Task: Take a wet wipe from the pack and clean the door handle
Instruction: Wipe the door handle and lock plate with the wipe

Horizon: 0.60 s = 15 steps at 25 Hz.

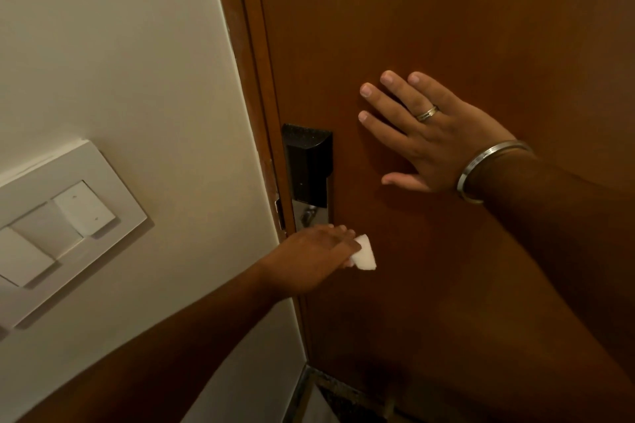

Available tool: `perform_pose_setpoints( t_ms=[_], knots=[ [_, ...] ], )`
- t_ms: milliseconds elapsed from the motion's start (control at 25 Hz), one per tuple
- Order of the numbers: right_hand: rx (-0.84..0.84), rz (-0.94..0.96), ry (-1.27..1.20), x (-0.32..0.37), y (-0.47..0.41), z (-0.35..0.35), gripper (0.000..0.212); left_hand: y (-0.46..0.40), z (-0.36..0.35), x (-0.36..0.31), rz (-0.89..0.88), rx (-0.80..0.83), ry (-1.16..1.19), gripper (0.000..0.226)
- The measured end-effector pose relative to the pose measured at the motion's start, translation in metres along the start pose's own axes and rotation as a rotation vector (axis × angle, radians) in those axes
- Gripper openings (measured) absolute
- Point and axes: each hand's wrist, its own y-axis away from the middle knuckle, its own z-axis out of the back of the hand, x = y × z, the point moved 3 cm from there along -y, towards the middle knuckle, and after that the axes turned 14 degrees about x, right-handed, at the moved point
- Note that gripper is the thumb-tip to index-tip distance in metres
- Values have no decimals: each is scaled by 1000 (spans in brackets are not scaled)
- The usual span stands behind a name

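Nearest the camera, two bare forearms reach forward from the lower edge of the view. At the bottom, between them, a strip of dark speckled floor [338, 398] shows at the foot of the door.

Left hand [311, 257] — at the door's left edge, just below the lock plate. Fingers curled together around a small white wet wipe [365, 253]; a folded corner of the wipe sticks out past the fingertips on the right side. The door handle itself is hidden under this hand, so cannot tell whether the wipe is touching it or only held beside it.

Right hand [424, 134] — flat against the brown wooden door [464, 27], palm on the surface, fingers spread and pointing up and to the left, thumb out to the lower left. A ring [427, 112] sits on one finger and a metal bangle [488, 168] circles the wrist.

Above the left hand, a dark lock plate [309, 165] is fixed to the door near its edge, with a shinier metal part at its lower end.

Left of the door frame [256, 79], on the cream wall [120, 45], a white switch panel [58, 227] with several rocker switches is mounted, well apart from both hands.
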Motion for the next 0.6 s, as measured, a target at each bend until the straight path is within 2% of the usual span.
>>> perform_pose_setpoints(
  t_ms=[200, 280, 400, 440, 560, 600],
  knots=[
    [-6, 0, 4, 2, 1, -1, 95, 39, 9, 60, 55, -43, -171, 49],
    [4, 2, -9, 2, 1, -1, 96, 30, 18, 51, 2, -14, -193, 42],
    [7, -1, 4, 2, 1, 0, 96, -1, 18, 10, -133, -64, -195, 35],
    [11, 0, 3, 2, 1, 0, 96, -10, 14, -5, -105, -70, -195, 36],
    [13, 4, -12, 1, 1, -1, 96, -22, 1, -27, 127, -30, -187, 46],
    [14, 5, -13, 0, 1, -1, 96, -19, -2, -28, 134, -50, -175, 50]
  ],
)
